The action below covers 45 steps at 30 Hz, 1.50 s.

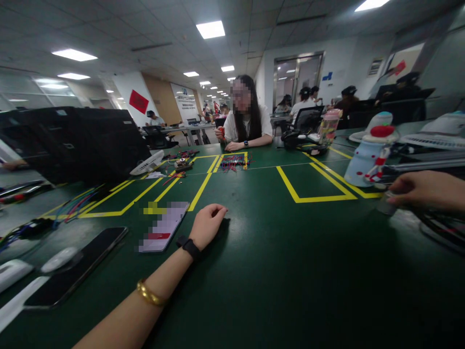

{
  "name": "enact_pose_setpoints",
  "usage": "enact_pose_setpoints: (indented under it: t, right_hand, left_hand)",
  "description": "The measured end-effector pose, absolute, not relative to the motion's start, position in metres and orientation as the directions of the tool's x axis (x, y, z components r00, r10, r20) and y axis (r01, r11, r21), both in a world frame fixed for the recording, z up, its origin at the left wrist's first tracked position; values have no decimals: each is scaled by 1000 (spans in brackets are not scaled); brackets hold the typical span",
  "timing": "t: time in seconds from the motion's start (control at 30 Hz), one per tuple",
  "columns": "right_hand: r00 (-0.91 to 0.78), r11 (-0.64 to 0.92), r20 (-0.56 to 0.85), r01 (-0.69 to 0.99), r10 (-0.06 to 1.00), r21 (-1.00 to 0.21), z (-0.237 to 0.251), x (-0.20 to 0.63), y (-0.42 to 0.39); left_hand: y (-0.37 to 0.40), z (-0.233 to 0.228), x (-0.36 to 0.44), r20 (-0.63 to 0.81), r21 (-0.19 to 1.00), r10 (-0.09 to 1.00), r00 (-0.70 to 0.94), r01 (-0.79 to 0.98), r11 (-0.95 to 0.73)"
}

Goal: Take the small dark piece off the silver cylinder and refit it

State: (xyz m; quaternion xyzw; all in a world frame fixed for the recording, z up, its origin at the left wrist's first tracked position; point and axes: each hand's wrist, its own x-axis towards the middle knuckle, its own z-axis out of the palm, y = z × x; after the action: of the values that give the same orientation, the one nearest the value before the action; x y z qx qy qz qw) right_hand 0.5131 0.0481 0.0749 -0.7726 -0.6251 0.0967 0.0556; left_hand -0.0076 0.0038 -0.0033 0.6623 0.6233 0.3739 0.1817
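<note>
Fingers: those of the left hand point(208, 224) were curled loosely under the palm and held nothing, resting on the green bench point(276, 271); whether the right hand's point(421, 190) fingers were spread or closed could not be told.
Left side: a lit phone point(164, 228) lay just beside the left hand, a dark phone point(78, 271) further left, both flat on the bench.
Right side: the right hand sat at a small clear cup point(385, 203), near a snowman-shaped bottle point(368, 152).
Across the bench: a seated person point(246, 121) worked over a tangle of coloured wires point(232, 162).
Risk: a careless sweep of the right wrist looked likely to tip the cup or bottle; an elbow shift could nudge the lit phone.
</note>
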Motion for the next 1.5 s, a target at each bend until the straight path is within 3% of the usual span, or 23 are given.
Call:
enact_pose_setpoints:
  t: [0.1,0.2,0.33,0.47,0.67,0.8,0.97,1.37,1.5]
  right_hand:
    - [121,-105,60,969,991,-225,78,491,44]
    - [-49,123,229,938,972,-325,74,438,27]
    - [-307,483,397,723,865,-493,53,345,-8]
    - [-479,635,420,519,771,-572,31,285,-34]
    - [-506,637,419,407,754,-654,11,269,-42]
    - [-435,484,326,324,839,-813,-1,268,-40]
    - [-415,431,305,254,857,-866,-8,265,-38]
    - [-470,497,339,269,815,-825,-1,262,-41]
    - [-453,534,364,335,814,-776,-2,264,-42]
  left_hand:
    - [5,-5,-8,268,706,962,-60,692,-153]
    - [5,-5,-8,272,703,960,-62,694,-154]
    - [4,-4,-7,276,696,960,-55,700,-160]
    - [4,-3,-8,274,695,961,-40,699,-169]
    - [0,2,-1,270,696,963,2,690,-197]
    - [-18,17,31,348,663,917,196,640,-388]
    - [-40,37,70,369,659,835,407,519,-544]
    - [-42,41,77,418,641,843,338,548,-538]
    - [-40,36,64,376,651,875,304,585,-484]
